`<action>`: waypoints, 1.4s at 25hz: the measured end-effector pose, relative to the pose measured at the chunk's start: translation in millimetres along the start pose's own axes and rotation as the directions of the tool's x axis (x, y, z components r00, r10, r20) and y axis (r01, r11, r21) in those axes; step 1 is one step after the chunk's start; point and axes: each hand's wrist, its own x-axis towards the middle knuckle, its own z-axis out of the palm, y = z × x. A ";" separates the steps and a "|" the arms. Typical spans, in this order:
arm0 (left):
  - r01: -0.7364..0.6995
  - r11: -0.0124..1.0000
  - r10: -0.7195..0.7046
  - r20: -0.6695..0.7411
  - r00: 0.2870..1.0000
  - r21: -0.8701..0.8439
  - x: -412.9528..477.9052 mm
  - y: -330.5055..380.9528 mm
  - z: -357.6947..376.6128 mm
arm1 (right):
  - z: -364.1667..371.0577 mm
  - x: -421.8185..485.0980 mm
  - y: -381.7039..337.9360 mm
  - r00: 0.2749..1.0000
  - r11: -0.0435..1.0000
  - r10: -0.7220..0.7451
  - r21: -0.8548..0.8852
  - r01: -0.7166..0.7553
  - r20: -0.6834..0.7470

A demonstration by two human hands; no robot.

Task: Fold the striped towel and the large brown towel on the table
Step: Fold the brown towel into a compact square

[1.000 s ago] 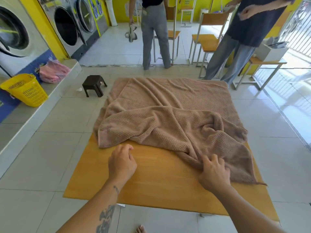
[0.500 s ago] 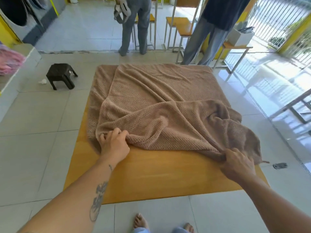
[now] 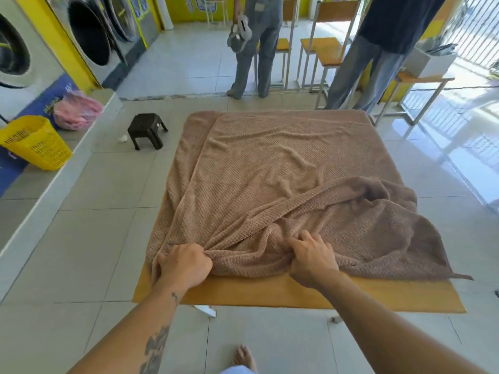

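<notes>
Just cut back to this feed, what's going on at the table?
A person at the table is working on the brown towel. The left hand grips a bunch of it at the near left corner; the right hand grips the near edge beside it. The towel covers most of the table, partly doubled over, rumpled at the near right, not yet neatly folded. No striped towel shows.

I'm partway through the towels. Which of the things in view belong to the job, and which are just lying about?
Job:
- brown towel
- table
- left hand and right hand, both gripping the towel's near edge
- striped towel: not in view

Lying about:
- stool
- yellow basket
- pink bag
- chairs
- washers
</notes>
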 end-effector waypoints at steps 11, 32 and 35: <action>-0.297 0.953 0.297 -0.012 0.955 -0.050 46.3 -33.4 -0.2 | -33.4 61.7 -79.0 0.984 0.988 -0.146 -0.075 0.139 -0.103; -0.020 0.959 -0.033 -0.184 0.982 -0.282 133.3 -56.1 -59.9 | -38.0 86.1 -101.2 0.942 0.973 0.047 0.227 0.031 -0.333; -0.001 0.982 -0.007 -0.039 0.999 -0.190 100.7 -62.7 -28.7 | -4.1 54.4 -92.3 0.981 0.983 -0.075 0.154 0.103 -0.177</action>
